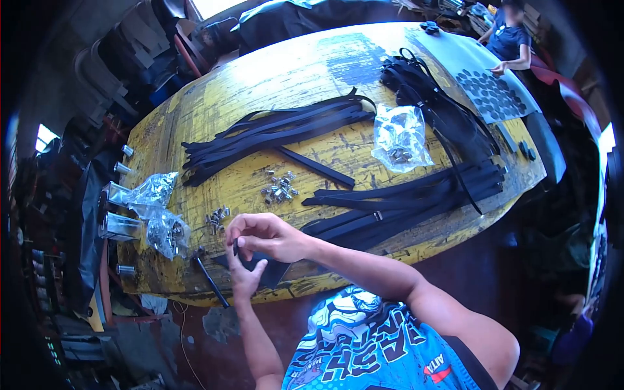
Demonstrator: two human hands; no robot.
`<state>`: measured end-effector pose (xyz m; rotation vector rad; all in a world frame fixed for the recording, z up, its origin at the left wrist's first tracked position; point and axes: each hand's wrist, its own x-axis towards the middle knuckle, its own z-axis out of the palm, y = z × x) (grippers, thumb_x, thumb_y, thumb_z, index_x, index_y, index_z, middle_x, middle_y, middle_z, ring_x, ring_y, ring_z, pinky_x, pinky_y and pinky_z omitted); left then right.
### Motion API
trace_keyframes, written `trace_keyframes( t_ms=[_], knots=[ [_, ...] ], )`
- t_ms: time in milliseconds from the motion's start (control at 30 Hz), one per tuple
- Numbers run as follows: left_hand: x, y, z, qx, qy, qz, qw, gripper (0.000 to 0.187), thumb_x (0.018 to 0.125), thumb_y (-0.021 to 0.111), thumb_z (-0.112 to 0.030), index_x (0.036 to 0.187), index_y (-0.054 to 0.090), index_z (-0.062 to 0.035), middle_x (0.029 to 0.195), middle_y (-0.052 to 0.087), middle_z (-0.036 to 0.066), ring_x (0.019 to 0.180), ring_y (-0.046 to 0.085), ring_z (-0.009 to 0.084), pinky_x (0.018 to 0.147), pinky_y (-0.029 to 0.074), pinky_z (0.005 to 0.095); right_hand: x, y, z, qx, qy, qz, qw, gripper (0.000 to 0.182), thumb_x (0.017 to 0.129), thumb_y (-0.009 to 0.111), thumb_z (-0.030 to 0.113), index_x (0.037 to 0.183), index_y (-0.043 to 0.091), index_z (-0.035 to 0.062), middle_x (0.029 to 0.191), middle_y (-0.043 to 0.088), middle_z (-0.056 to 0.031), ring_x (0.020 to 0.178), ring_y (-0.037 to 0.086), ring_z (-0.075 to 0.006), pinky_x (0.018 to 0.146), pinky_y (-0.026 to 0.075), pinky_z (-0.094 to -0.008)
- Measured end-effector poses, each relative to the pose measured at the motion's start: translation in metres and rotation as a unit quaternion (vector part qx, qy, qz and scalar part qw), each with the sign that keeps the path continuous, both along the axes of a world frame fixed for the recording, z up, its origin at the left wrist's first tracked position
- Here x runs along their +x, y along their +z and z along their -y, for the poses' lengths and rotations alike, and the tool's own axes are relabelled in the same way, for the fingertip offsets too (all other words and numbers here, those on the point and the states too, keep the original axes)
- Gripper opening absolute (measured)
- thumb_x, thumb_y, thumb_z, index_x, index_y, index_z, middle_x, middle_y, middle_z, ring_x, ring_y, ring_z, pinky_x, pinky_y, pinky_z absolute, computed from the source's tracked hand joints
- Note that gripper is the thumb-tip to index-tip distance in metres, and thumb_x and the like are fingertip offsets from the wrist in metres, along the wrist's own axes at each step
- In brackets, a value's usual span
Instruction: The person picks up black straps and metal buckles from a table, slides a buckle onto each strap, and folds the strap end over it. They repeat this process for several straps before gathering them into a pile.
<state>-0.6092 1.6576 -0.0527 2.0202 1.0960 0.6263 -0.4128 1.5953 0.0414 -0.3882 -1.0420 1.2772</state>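
My left hand (246, 281) and my right hand (276, 239) meet over the near edge of the table. Between their fingertips is a small dark piece (235, 247), too small to name, which my right thumb and fingers pinch. The left fingers point up around it, mostly behind the right hand, with the left thumb sticking out sideways. Beneath the hands lies a flat dark piece (275, 273) on the table. Just beyond them sits a small pile of metal clips (218, 220), with a second pile of metal clips (279, 187) farther in. A black rod (212, 282) lies to the left.
Bundles of black straps (279, 133) and more black straps (403, 207) cover parts of the yellow table (227, 78). Clear plastic bags (400, 138) hold metal parts. Metal cans (121, 226) line the left edge. Another person (510, 42) works at the far right beside dark round pieces (491, 94).
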Motion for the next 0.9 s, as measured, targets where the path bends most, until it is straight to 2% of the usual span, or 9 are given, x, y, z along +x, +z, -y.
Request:
trace_keyframes(
  t_ms=[133,167,267,367,467,533,600,700,900],
  knots=[
    [0.045,0.081,0.013,0.167,-0.093,0.154,0.969,0.063,0.084,0.07,-0.007,0.141,0.044,-0.0057,0.126,0.059,0.015,0.116,0.059,0.0251,0.098,0.046,0.0355,0.0,-0.01,0.016,0.041,-0.114,0.099,0.988,0.011,0.093,0.062,0.006,0.104,0.061,0.001,0.111,0.05,-0.0063,0.097,0.055,-0.013,0.077,0.049,-0.0272],
    [0.052,0.085,0.016,0.097,-0.088,0.142,0.981,0.041,0.09,0.062,-0.008,0.13,0.056,-0.004,0.102,0.067,0.01,0.089,0.065,0.0192,0.082,0.051,0.0295,0.003,-0.005,0.025,0.061,-0.172,0.155,0.971,0.014,0.092,0.064,0.005,0.105,0.062,0.0011,0.113,0.051,-0.007,0.097,0.057,-0.0152,0.078,0.05,-0.029],
    [0.065,0.085,0.014,0.007,-0.091,0.105,0.99,0.034,0.089,0.061,-0.005,0.123,0.061,-0.0028,0.085,0.062,0.005,0.07,0.056,0.0138,0.07,0.046,0.0246,0.034,-0.017,0.062,-0.07,-0.287,0.325,0.898,0.02,0.088,0.069,0.008,0.107,0.064,0.0018,0.114,0.055,-0.0105,0.097,0.063,-0.024,0.081,0.053,-0.0344],
    [0.067,0.084,0.021,0.073,-0.094,0.116,0.986,0.037,0.09,0.064,-0.022,0.123,0.06,-0.0043,0.085,0.056,0.004,0.072,0.051,0.013,0.066,0.043,0.0274,0.104,-0.102,0.111,-0.229,-0.406,0.595,0.654,0.029,0.087,0.069,0.028,0.102,0.065,0.0033,0.098,0.062,-0.0146,0.091,0.064,-0.0331,0.081,0.053,-0.0414],
    [0.068,0.084,0.027,0.051,-0.148,0.173,0.972,0.052,0.092,0.058,-0.048,0.12,0.059,-0.004,0.086,0.054,0.003,0.076,0.051,0.0151,0.069,0.041,0.0283,0.147,-0.173,0.161,-0.456,-0.414,0.592,0.52,0.026,0.085,0.07,0.029,0.095,0.066,0.0057,0.097,0.062,-0.0129,0.094,0.063,-0.0331,0.079,0.051,-0.0429],
    [0.083,0.086,0.034,0.0,-0.184,0.235,0.954,0.054,0.094,0.053,-0.052,0.116,0.06,-0.0031,0.085,0.053,0.003,0.075,0.051,0.0156,0.069,0.04,0.0278,0.148,-0.188,0.168,-0.46,-0.431,0.58,0.516,0.028,0.084,0.07,0.029,0.094,0.064,0.0035,0.096,0.061,-0.014,0.092,0.063,-0.0331,0.079,0.052,-0.0428],
    [0.093,0.074,0.043,-0.061,-0.131,0.144,0.979,0.024,0.096,0.058,-0.024,0.097,0.059,-0.0004,0.083,0.055,0.006,0.072,0.051,0.0158,0.065,0.039,0.0278,0.145,-0.205,0.169,-0.448,-0.449,0.572,0.52,0.028,0.083,0.071,0.028,0.093,0.063,0.0026,0.095,0.061,-0.0144,0.09,0.063,-0.0332,0.078,0.052,-0.0431],
    [0.111,0.063,0.051,-0.009,-0.182,0.08,0.98,0.019,0.089,0.067,-0.014,0.081,0.06,0.0021,0.075,0.054,0.009,0.067,0.053,0.0177,0.063,0.042,0.0296,0.141,-0.229,0.161,-0.372,-0.505,0.57,0.53,0.023,0.08,0.072,0.021,0.085,0.062,0.0014,0.088,0.063,-0.0131,0.08,0.064,-0.0314,0.071,0.052,-0.0424],
    [0.131,0.037,0.068,-0.153,-0.212,-0.037,0.965,0.026,0.088,0.067,-0.024,0.09,0.07,0.0023,0.072,0.07,0.012,0.065,0.065,0.0155,0.062,0.05,0.0306,0.111,-0.159,0.143,-0.342,-0.45,0.348,0.748,0.021,0.081,0.074,0.013,0.083,0.059,-0.0013,0.078,0.068,-0.0095,0.059,0.061,-0.0131,0.055,0.048,-0.0301]
  ],
)
